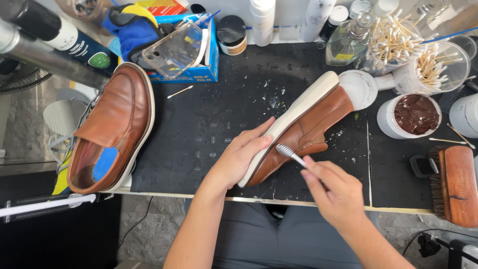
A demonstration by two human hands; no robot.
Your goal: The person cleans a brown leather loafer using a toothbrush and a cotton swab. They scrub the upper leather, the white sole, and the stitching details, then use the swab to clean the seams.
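Two brown leather shoes are seen on the black mat [209, 124] of the workbench. One shoe [298, 130] is tipped on its side near the front edge of the mat, with its pale sole turned up and to the left; it is steadied by the left hand [239, 154], whose fingers are laid close together along the sole edge, the thumb tucked beneath. One small toothbrush [290, 155] is pinched between the thumb and curled fingers of the right hand [336, 192], and its bristled head is set against the leather upper just beside the sole. The second shoe [112, 129] is left upright at the left edge of the mat, well apart from both hands, a blue insole showing inside.

Toward the right edge, one open tub of dark brown paste [416, 115] is stood, with one white lid [359, 88] between it and the held shoe. One wooden bristle brush [455, 184] is laid at the front right corner. Two containers of cotton swabs [418, 55] are placed at the back right corner, and one loose swab [180, 91] is seen near the blue box [191, 74] at the back.
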